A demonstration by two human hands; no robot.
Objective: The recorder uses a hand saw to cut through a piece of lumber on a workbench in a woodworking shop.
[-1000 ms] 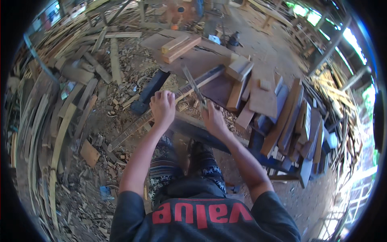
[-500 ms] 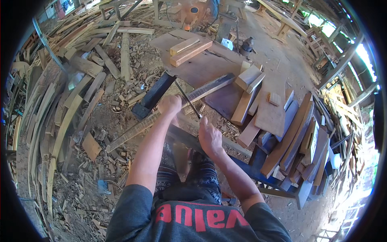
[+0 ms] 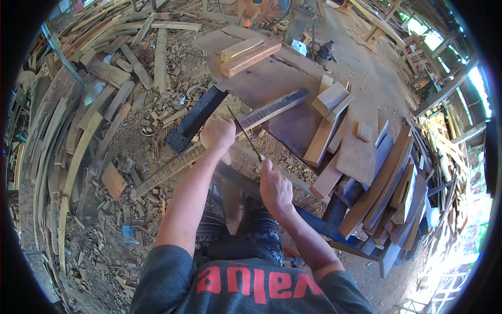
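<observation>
A long, narrow wooden bar (image 3: 274,111) lies slantwise in front of me, with rows of close marks along its side. My left hand (image 3: 218,133) is closed around it near the middle. In my right hand (image 3: 276,187) is the handle end of a thin tool with a long, straight dark blade (image 3: 244,130). That blade crosses the bar just right of my left fist, its tip pointing away from me. Seen almost edge-on, it does not show its exact kind. A dark beam (image 3: 238,179) runs under my forearms, above my knees.
Left of the bar stands a dark block-like timber (image 3: 196,121). A brown board (image 3: 261,86) beyond carries two cut timbers (image 3: 251,59). Stacked planks (image 3: 374,180) fill the right side; curved strips (image 3: 78,178) lie along the left. Wood chips (image 3: 172,99) litter the ground.
The blade and my right hand have drawn back slightly toward me and to the right. My left hand keeps its grip on the bar. The whole view has shifted a little.
</observation>
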